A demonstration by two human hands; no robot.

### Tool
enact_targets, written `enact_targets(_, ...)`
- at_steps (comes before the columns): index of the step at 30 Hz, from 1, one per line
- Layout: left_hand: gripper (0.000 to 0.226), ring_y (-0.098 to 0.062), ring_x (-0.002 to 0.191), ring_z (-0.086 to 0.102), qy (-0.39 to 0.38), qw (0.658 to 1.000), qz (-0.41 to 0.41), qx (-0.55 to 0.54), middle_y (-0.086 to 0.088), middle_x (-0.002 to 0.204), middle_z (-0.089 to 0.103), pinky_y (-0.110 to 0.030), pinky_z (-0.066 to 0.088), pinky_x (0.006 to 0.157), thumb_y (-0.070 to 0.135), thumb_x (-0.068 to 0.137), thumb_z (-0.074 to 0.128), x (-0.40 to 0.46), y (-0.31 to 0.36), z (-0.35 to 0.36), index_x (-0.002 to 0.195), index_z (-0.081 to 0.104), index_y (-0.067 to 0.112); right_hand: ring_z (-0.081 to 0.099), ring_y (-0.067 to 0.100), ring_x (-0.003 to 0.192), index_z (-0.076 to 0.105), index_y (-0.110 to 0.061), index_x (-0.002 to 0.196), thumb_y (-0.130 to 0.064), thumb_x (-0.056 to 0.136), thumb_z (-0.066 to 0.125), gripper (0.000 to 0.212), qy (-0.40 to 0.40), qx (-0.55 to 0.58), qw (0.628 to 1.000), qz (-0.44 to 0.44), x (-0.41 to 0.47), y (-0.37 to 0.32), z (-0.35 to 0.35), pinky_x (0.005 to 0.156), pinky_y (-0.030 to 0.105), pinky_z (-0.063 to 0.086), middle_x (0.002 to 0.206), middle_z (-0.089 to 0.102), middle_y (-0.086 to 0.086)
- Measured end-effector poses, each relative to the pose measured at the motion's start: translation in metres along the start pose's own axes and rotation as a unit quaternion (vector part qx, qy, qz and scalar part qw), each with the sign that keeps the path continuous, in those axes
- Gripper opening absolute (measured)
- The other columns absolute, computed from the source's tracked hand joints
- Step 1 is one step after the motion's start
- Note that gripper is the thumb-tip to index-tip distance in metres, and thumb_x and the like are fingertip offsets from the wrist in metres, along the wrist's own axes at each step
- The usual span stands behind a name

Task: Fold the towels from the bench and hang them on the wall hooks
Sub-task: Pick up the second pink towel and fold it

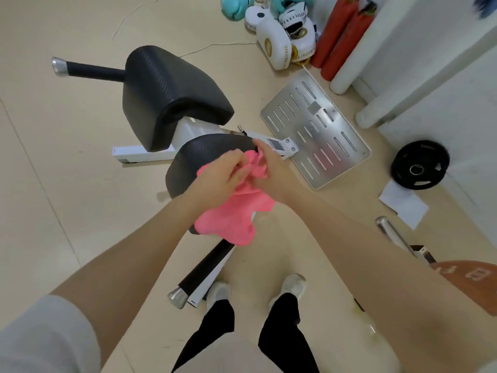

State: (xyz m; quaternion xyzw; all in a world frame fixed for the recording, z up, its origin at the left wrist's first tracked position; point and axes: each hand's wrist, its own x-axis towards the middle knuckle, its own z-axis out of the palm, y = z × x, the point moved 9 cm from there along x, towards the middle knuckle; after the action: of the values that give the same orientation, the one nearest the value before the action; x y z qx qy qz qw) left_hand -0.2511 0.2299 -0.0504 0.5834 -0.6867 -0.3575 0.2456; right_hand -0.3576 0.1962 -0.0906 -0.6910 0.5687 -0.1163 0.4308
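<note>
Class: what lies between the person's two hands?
In the head view, a crumpled pink towel is bunched between the left hand and right hand.

Towel (pixel 231 216) hangs above bench (pixel 193 157); plate (pixel 419 165) right.

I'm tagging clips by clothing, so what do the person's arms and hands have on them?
Both forearms are bare, and the left hand and right hand wear no gloves, rings or watch. A light grey short sleeve covers the left upper arm; an orange sleeve with white lettering covers the right.

I wear a pale grey short sleeve (pixel 45 335), slim black trousers (pixel 282 332) and scuffed white fabric trainers (pixel 294 285).
</note>
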Motion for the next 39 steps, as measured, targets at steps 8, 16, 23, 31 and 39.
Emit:
enact_targets(8,0.014,-0.012,0.075,0.058,-0.042,0.990,0.075,-0.113,-0.002,0.078,0.065,-0.029,0.048,0.075,0.018,0.087,0.062,-0.014,0.137,0.028,0.074,0.057,0.020,0.057,0.029,0.079,0.062,0.003,0.095,-0.015,0.080,0.056,0.024,0.056,0.026,0.998,-0.004,-0.098,0.007,-0.089,0.074,0.035,0.048,0.096,0.065,0.025)
enact_targets(16,0.017,-0.007,0.059,0.039,-0.120,0.980,0.089,-0.129,0.001,0.065,0.046,-0.017,0.034,0.055,0.023,0.079,0.069,-0.029,0.242,0.077,0.077,0.053,0.025,0.045,0.005,0.064,0.055,-0.006,0.068,-0.012,0.074,0.067,0.014,0.027,0.167,0.986,-0.001,-0.205,0.050,-0.170,0.063,0.025,0.039,0.061,0.049,-0.005)
enact_targets(23,0.031,-0.029,0.094,0.055,-0.057,0.950,0.151,0.268,-0.006,0.097,0.063,-0.032,0.038,0.072,0.012,0.089,0.043,-0.038,0.262,0.119,0.117,0.055,0.018,0.056,0.000,0.061,0.067,-0.022,0.072,-0.010,0.069,0.064,0.013,-0.027,0.238,0.971,0.005,-0.277,0.095,-0.179,0.061,0.015,0.044,0.063,0.062,-0.015)
enact_targets(31,0.055,-0.021,0.106,0.054,-0.153,0.971,-0.063,-0.175,-0.006,0.115,0.058,-0.033,0.042,0.094,0.008,0.078,0.053,-0.057,0.275,0.162,0.128,0.048,0.029,0.050,0.015,0.077,0.061,0.000,0.094,-0.041,0.067,0.063,0.049,0.061,0.171,0.983,0.014,-0.322,0.114,-0.198,0.075,0.034,0.040,0.080,0.057,0.008)
enact_targets(39,0.036,-0.009,0.060,0.041,-0.258,0.931,0.195,0.171,0.007,0.065,0.043,-0.015,0.034,0.056,0.027,0.071,0.075,-0.091,0.331,0.189,0.065,0.040,0.020,0.063,0.020,0.086,0.070,-0.003,0.097,-0.009,0.075,0.061,0.024,0.054,0.298,0.953,0.001,-0.334,0.101,-0.192,0.086,0.030,0.050,0.091,0.069,0.012)
